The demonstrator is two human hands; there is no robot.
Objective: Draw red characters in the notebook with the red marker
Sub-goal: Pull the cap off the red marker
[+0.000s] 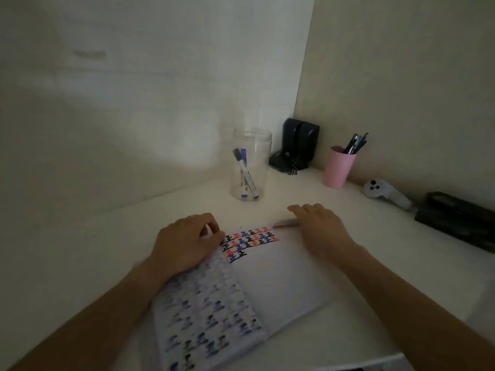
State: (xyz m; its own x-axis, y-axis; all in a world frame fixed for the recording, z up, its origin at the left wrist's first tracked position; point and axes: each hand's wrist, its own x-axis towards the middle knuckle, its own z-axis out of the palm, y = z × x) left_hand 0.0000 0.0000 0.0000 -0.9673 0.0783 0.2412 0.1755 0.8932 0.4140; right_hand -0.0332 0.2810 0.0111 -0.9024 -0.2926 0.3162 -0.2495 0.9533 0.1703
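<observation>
An open spiral notebook [273,285] lies on the white desk in front of me. Rows of black, blue and red characters [249,241] fill the top of its right page. My left hand [184,243] rests curled on the notebook's upper left corner, holding nothing. The red marker [284,224] lies on the desk just beyond the page's top edge. My right hand [318,226] lies flat over the marker's right end, fingers spread; the part under the hand is hidden.
A clear jar [250,164] with blue and black markers stands behind the notebook. A pink cup [338,170] of pens, black speakers [298,145], a white controller [383,195] and a black box [458,220] line the right wall.
</observation>
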